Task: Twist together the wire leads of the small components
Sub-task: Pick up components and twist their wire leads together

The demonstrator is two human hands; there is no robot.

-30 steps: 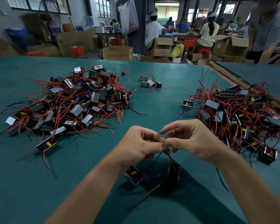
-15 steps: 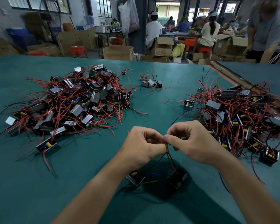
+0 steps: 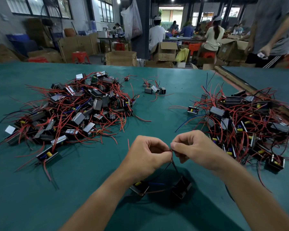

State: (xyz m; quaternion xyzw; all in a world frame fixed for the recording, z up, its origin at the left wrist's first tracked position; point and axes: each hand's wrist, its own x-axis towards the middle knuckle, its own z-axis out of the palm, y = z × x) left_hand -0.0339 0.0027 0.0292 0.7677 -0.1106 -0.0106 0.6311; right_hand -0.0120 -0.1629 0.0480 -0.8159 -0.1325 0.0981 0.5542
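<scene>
Two small black components hang below my hands over the green table: the left one (image 3: 139,188) shows a yellow part, the right one (image 3: 181,187) is dark. Their thin leads (image 3: 173,164) rise and meet between my fingertips. My left hand (image 3: 146,155) pinches the joined red lead ends with thumb and forefinger. My right hand (image 3: 196,150) pinches the same spot from the right, fingertips touching the left hand's. A blue wire and a red wire run between the two components.
A large heap of components with red leads (image 3: 70,110) lies at the left, another heap (image 3: 245,120) at the right. A few loose components (image 3: 154,89) sit at the far middle. A wooden strip (image 3: 237,80) borders the table at the right; people work beyond.
My hands have stayed together at the joined leads, with the fingers shifting slightly. The two hanging components swung a little and sit closer under my hands.
</scene>
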